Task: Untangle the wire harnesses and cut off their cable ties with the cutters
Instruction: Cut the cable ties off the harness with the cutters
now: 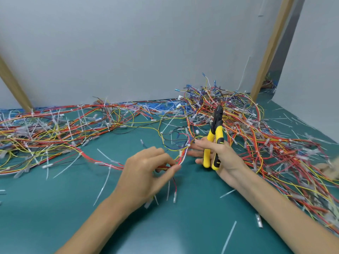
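Left hand (pixel 146 171) pinching red wire bundle (pixel 184 156) between curled fingers, centre, just above tabletop (pixel 183 226). Right hand (pixel 222 158) gripping cutters (pixel 218 132), tips pointing up, fingers reaching left to bundle. Harness tangles (pixel 256 129) lying far left and right.

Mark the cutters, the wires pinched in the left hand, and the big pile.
cutters (pixel 218 132), head view, yellow handle
held wires (pixel 183 156), head view, strands above the thumb
big pile (pixel 244 121), head view, middle

left hand (pixel 146 167) pinching wires (pixel 180 158), right hand (pixel 220 156) holding cutters (pixel 214 136)
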{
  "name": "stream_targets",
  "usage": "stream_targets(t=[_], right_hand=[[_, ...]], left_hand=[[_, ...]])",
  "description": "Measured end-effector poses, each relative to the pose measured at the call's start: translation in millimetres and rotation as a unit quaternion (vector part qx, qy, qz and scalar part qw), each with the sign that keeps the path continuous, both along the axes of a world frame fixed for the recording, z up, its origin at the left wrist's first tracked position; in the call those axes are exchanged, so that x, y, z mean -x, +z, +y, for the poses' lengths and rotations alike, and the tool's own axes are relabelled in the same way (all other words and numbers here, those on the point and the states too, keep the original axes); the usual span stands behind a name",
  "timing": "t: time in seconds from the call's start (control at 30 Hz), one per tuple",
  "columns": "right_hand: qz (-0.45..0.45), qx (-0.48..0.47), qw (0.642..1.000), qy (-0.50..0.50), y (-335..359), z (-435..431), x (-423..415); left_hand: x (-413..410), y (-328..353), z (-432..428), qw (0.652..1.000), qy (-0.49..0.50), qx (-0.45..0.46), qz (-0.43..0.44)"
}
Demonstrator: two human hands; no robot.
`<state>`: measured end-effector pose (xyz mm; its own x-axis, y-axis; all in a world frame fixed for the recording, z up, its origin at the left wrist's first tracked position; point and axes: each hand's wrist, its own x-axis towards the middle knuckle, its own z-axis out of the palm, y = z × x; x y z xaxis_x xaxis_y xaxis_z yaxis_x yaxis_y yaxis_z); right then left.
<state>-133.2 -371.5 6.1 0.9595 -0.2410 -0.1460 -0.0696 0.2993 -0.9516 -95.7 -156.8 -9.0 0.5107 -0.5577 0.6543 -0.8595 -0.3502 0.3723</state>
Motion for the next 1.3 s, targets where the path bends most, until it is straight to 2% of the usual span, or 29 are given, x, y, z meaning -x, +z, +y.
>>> stream_targets(t=[0.23,0.4,0.53,0.77,1.1,1.3], right_hand=[[-0.008,0.042,0.999,0.015,-6,4,1],[-0.025,0.014,0.999,0.045,-11,-1,-1],[-0.032,0.014,0.998,0.059,-16,-5,-4],[-0.045,-0.012,0.997,0.063,-18,-7,-6],[-0.051,-0.161,0.983,0.078,-20,-10,-9],[-0.036,-0.185,0.980,0.064,-18,-10,-7]], left_hand=[[-3,-5,-4,0.986,-0.013,-0.110,-0.123],[-7,-7,-3,0.980,0.020,-0.146,-0.137],[-9,-10,0,0.983,0.053,-0.156,-0.083],[-13,-18,3,0.988,0.062,-0.121,0.074],[-13,-16,-1,0.978,0.041,-0.071,0.194],[-7,-14,-15,0.971,0.063,-0.044,0.228]])
